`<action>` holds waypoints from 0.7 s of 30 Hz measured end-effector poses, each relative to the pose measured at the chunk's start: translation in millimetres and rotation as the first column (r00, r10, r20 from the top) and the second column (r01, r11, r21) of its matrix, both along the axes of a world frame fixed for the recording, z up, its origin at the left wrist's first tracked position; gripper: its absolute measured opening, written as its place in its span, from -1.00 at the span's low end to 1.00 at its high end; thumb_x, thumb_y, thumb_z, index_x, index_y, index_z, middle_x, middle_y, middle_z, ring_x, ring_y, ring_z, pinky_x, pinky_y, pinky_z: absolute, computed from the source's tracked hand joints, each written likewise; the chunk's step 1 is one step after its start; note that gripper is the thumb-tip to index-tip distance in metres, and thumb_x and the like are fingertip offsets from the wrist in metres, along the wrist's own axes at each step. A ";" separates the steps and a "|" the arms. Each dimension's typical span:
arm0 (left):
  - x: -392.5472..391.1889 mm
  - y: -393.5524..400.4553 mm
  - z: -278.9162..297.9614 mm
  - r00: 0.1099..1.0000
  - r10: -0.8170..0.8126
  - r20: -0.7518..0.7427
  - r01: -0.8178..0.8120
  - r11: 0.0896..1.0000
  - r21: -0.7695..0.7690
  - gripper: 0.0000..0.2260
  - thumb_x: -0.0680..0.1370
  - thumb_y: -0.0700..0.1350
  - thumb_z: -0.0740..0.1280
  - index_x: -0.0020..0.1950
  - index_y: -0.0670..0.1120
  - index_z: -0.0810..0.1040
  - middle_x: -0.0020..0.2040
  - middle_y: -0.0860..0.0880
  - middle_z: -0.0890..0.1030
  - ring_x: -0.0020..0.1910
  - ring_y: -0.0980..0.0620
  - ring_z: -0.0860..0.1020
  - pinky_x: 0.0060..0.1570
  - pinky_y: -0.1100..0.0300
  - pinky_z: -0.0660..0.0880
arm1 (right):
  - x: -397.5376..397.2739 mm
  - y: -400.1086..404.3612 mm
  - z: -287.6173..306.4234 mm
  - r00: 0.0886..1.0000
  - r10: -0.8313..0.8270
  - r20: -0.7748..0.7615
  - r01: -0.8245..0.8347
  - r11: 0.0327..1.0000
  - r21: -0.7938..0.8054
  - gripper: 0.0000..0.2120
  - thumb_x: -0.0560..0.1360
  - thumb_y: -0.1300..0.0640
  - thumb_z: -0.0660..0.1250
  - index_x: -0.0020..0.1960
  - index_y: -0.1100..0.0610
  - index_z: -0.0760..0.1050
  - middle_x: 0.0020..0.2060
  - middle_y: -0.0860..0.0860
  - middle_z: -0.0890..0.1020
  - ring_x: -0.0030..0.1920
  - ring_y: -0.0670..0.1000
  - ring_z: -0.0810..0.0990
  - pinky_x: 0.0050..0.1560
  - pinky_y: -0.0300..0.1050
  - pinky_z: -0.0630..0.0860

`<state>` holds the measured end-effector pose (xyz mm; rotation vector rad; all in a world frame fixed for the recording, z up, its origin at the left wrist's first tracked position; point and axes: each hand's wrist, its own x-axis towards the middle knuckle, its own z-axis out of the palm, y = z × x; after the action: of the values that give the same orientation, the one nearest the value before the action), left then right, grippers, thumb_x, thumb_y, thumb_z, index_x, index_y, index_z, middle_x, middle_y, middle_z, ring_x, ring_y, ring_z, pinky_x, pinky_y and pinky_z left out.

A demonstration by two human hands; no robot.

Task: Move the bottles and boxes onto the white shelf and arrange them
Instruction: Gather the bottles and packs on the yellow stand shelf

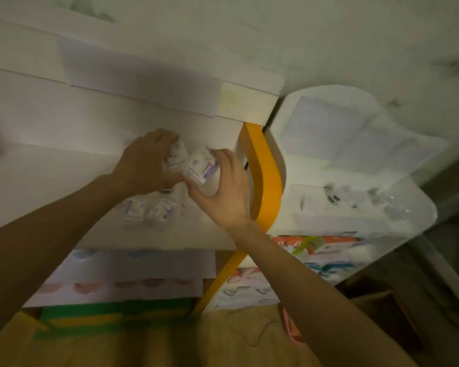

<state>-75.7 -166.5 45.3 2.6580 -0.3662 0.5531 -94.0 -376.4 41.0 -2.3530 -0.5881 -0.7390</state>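
A: Small box (pixel 200 168) is clamped in right grip (pixel 223 192), another box (pixel 176 156) in left grip (pixel 146 165), both touching, over white shelf (pixel 64 165).

B: Risk judged: bottles (pixel 149 211) just below the grips could be toppled if a box is lowered carelessly.

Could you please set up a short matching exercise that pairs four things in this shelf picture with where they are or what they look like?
Things:
1. left hand
2. right hand
3. two small bottles
4. curved post

Descriptions:
A. orange-yellow, between the two white units
B. standing on the white shelf, below both hands
C. gripping the box nearer the post
D. closed on the box farther from the post

Pairs: 1-D, 2-C, 3-B, 4-A
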 end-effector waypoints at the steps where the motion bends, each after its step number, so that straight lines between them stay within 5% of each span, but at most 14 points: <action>1: 1.5 -17.4 3.1 0.999 -0.040 0.013 0.040 0.999 0.009 -0.14 0.31 0.39 0.33 0.43 -0.13 0.40 0.30 -0.09 0.49 0.13 -0.11 0.53 0.11 -0.01 0.47 | -3.2 -14.7 2.9 0.999 -0.039 0.033 0.038 0.999 0.031 -0.31 0.38 -0.23 0.47 0.37 0.12 0.43 0.25 0.02 0.50 0.24 -0.01 0.49 0.19 -0.02 0.50; 7: 11.6 -123.8 17.9 0.977 -0.196 0.088 0.188 0.978 0.094 -0.20 0.31 0.41 0.30 0.35 -0.12 0.45 0.20 -0.07 0.53 0.05 -0.10 0.55 0.02 0.00 0.50 | -26.1 -122.4 3.9 0.976 -0.199 0.087 0.188 0.974 0.123 -0.31 0.39 -0.24 0.46 0.37 0.11 0.42 0.25 0.01 0.50 0.26 0.00 0.49 0.18 0.03 0.49; 13: 4.8 -248.7 23.5 0.953 -0.260 0.155 0.237 0.960 0.152 -0.20 0.33 0.41 0.31 0.36 -0.13 0.46 0.25 -0.09 0.54 0.14 -0.13 0.54 0.12 -0.03 0.48 | -44.5 -260.5 -17.8 0.954 -0.297 -0.046 0.300 0.942 0.148 -0.29 0.39 -0.30 0.43 0.40 0.03 0.34 0.31 -0.04 0.44 0.28 -0.05 0.45 0.21 0.04 0.53; 21: -0.7 -383.3 -7.8 0.962 -0.244 -0.125 0.271 0.912 0.307 -0.19 0.40 0.39 0.35 0.50 -0.01 0.22 0.41 -0.01 0.35 0.27 -0.07 0.46 0.19 -0.04 0.51 | -70.8 -404.5 -56.3 0.905 -0.350 -0.242 0.387 0.913 0.126 -0.33 0.42 -0.15 0.47 0.42 0.04 0.32 0.30 -0.02 0.44 0.31 0.00 0.42 0.18 0.00 0.51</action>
<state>-76.4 -549.9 37.5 2.8625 -0.8332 0.3175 -164.8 -780.9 -15.3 -2.3654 0.0226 -0.6530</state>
